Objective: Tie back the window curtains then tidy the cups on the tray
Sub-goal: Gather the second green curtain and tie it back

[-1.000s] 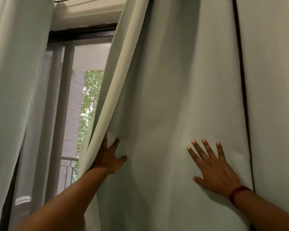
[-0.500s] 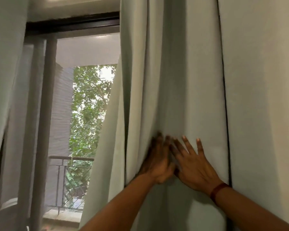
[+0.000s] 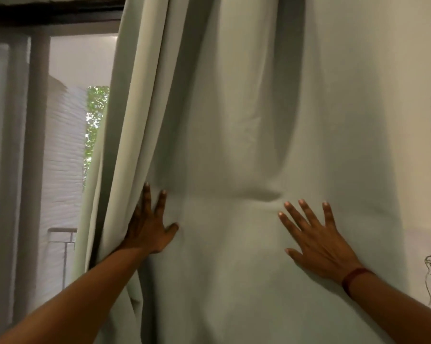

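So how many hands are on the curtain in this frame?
2. The left hand lies at the curtain's gathered left edge by the window; the right hand is spread flat on its right side. Neither grips fabric visibly.

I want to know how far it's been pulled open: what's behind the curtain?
Left of the curtain edge, a window frame, a railing and foliage show. Both hands, left and right, lie spread on the cloth; whatever is behind it there is covered.
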